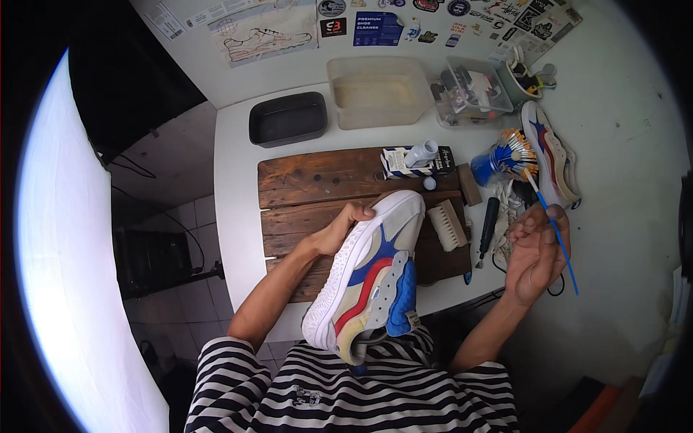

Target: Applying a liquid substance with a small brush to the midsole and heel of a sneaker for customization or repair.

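Observation:
My left hand (336,229) grips a sneaker (372,270) by its toe end, fingers closed around the white sole. The shoe is cream with blue, red and yellow parts; it is tilted, with its heel near my striped shirt and a blue tongue folded outward. On the right, my right hand (533,252) pinches a thin paintbrush (569,273) with a blue handle, its bristles pointing up and away from the shoe. Beyond the toe, a small open bottle (422,154) rests at a box (394,163), with a round cap (430,183) nearby.
Under the shoe lies a dark wooden board (310,177). Right of it are a scrub brush (447,226), a dark pen-like tool (489,224), a blue cup (484,167) of brushes and a matching sneaker (554,162). A black tray (287,119) and clear tub (379,86) stand behind.

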Tool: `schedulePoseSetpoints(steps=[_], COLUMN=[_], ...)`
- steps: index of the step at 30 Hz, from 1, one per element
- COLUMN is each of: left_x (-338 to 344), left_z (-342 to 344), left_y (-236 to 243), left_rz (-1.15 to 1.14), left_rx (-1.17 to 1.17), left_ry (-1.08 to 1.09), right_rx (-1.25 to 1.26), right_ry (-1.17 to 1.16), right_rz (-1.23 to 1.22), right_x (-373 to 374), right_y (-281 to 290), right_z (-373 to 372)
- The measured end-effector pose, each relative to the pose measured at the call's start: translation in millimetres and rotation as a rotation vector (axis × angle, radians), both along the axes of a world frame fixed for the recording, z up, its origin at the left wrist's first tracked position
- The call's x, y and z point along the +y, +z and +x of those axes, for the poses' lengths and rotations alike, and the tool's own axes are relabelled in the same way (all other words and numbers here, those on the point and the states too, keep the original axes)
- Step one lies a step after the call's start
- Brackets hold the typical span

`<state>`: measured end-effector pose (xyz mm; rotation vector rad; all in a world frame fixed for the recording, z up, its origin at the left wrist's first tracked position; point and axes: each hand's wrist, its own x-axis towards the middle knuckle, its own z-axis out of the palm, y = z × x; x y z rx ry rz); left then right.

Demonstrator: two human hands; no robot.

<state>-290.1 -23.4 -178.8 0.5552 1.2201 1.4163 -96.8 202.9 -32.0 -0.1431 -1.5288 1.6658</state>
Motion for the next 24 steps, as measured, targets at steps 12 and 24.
schedulePoseSetpoints(steps=[12, 24], left_x=[-40, -38], left_z=[-68, -28], left_y=[51, 46], left_rz=[-0.035, 0.068], left_rx=[-0.25, -0.149], left_ry=[0.427, 0.662], right_rx=[-0.162, -0.142], right_ry=[-0.155, -0.165], right_rz=[0.376, 0.245], right_x=[0, 3], right_y=[22, 26], right_z=[-52, -32])
